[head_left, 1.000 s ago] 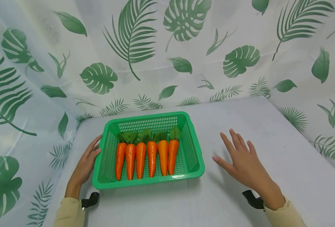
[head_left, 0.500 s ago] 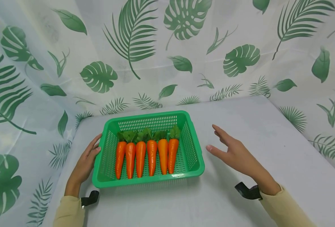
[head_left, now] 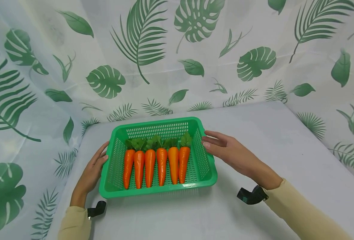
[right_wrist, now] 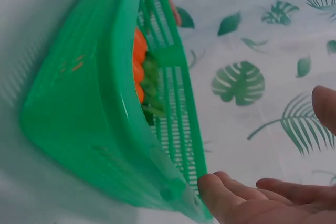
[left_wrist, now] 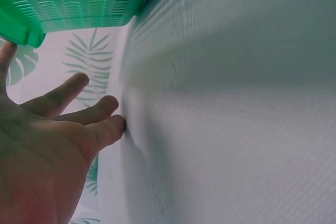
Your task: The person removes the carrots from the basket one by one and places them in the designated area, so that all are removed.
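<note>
A green plastic basket (head_left: 159, 192) with slotted walls stands on the white-covered table. Several orange carrots (head_left: 162, 163) with leafy green tops lie side by side in it. My left hand (head_left: 90, 173) is at the basket's left rim; the left wrist view shows its fingers spread, a fingertip under the rim of the basket (left_wrist: 79, 3). At the right rim is my right hand (head_left: 234, 153), fingers extended and thumb apart. In the right wrist view, the fingertips of this hand (right_wrist: 262, 198) are right at the basket's edge (right_wrist: 121, 93).
White cloth (head_left: 273, 133) covers the table, with bare stretches to the right of the basket and in front of it. Leaf-printed curtains (head_left: 213, 73) enclose the back and sides. A black device (head_left: 252, 195) sits on each wrist.
My right hand has moved left from over the table to the basket's right rim, turning its palm inward. The left hand and the basket have stayed in place.
</note>
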